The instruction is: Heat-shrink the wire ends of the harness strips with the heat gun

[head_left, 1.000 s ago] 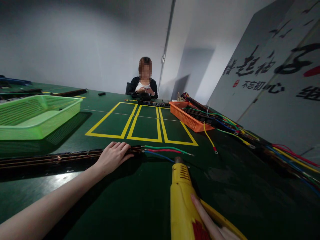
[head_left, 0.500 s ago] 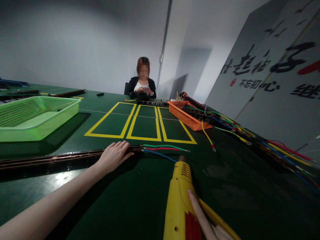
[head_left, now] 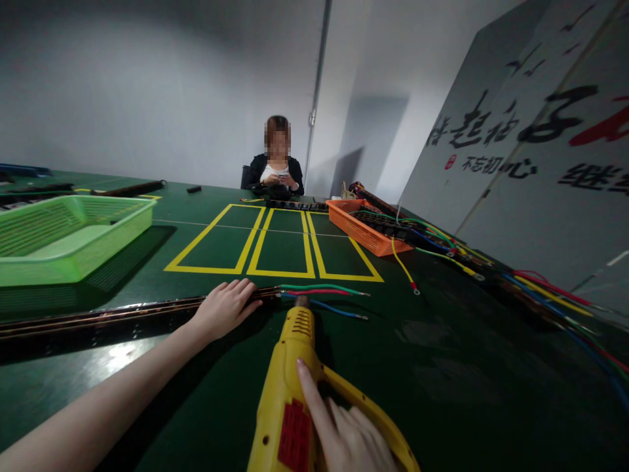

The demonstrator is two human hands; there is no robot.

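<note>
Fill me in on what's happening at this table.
A person's left hand presses flat on a long dark strip lying on the green table. The right hand holds a yellow heat gun, its nozzle pointing at the strip's end, where green, red and blue wires fan out. Across the table, another person sits beside an orange basket.

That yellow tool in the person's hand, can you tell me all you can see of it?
The yellow heat gun looks like moulded plastic, with vent slots near the front, a short dark metal nozzle and a red label on its side. A yellow guard loops under the grip. The right hand holds it, forefinger laid along the body. It points away from the person, low over the green table, its nozzle close to the dark strip where coloured wires come out.
</note>
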